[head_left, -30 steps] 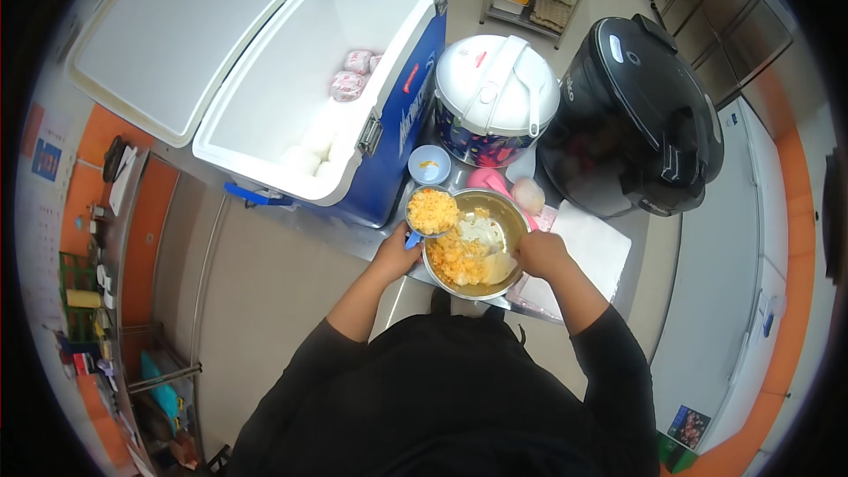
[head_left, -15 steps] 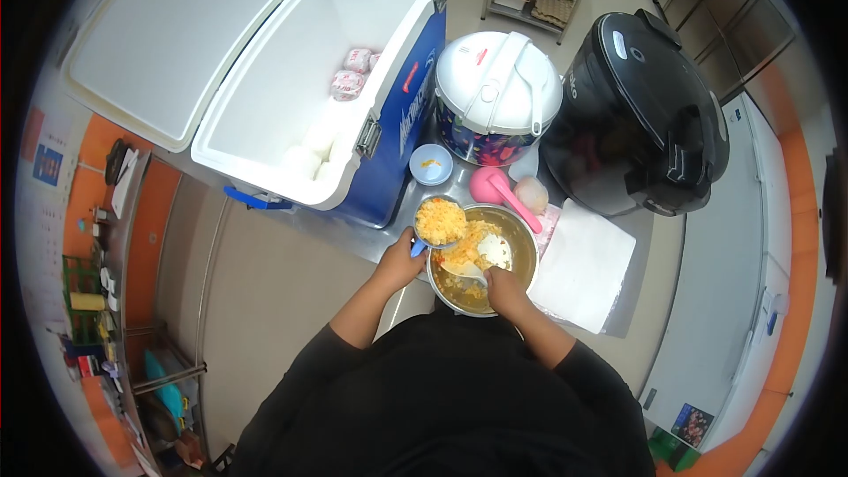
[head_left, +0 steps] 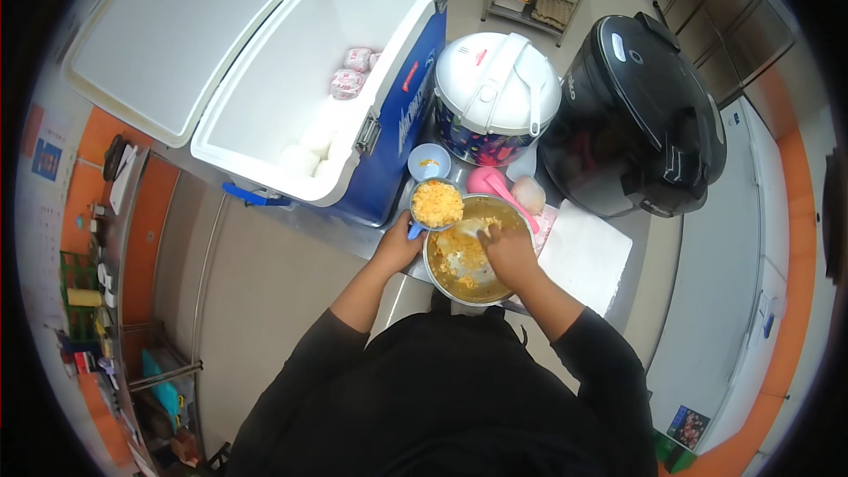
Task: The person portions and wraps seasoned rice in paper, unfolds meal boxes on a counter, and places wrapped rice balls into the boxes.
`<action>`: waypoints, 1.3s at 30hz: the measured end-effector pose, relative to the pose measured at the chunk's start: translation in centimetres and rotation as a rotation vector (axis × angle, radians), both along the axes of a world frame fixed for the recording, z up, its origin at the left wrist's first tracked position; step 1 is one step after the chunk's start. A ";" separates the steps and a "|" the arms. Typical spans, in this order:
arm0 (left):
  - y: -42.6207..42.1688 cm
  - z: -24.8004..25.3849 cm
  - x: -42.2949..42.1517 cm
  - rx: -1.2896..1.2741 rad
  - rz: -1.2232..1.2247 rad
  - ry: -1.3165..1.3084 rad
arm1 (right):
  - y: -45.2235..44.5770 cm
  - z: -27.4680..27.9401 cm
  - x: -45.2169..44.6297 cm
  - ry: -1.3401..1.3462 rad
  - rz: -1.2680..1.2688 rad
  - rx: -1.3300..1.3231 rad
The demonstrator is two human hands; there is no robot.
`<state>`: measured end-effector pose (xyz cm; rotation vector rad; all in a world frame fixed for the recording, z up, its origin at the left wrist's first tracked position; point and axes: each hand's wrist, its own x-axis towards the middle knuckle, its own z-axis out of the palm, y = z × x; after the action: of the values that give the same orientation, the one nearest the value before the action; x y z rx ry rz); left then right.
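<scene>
My left hand (head_left: 397, 246) is closed around the blue handle of a cup (head_left: 415, 230), which is heaped with yellow fried rice (head_left: 437, 203). The cup sits over the left rim of a round metal bowl (head_left: 427, 267). Inside the bowl, loose yellow rice (head_left: 466, 252) lies scattered over the bottom. My right hand (head_left: 511, 256) reaches in from the right, fingers wrapped round a pale rice paddle (head_left: 470, 228). The paddle's blade is partly blurred and points toward the cup.
Beyond the bowl are a small blue bowl (head_left: 429, 162), a pink scoop (head_left: 488, 181) and a knotted plastic bag (head_left: 528, 195). White paper sheets (head_left: 583, 256) lie right. An open cooler box (head_left: 389, 159) holds wrapped bundles (head_left: 347, 84). Two rice cookers (head_left: 499, 93) (head_left: 632, 115) stand behind.
My right hand has moved up and forward with the paddle, from the bowl's near side toward the cup. Less rice shows in the bowl's middle, and it lies differently. The cup has shifted slightly up.
</scene>
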<state>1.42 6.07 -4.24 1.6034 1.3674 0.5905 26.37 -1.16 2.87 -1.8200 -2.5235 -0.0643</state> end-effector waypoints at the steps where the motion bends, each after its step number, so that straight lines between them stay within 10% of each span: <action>1: 0.1 -0.1 0.1 0.081 0.000 0.008 | -0.6 0.2 -0.7 0.009 0.080 -0.044; 28: -0.1 2.2 1.2 -0.134 0.046 0.006 | -2.8 1.2 2.4 0.306 -0.268 -0.386; 39: 0.2 3.0 1.2 -0.081 0.032 0.031 | 2.8 4.3 6.9 -0.213 -0.201 -0.194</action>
<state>2.65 6.29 -1.29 1.5335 1.4243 0.5245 33.24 1.63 7.22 -2.2505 -2.5507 -0.0192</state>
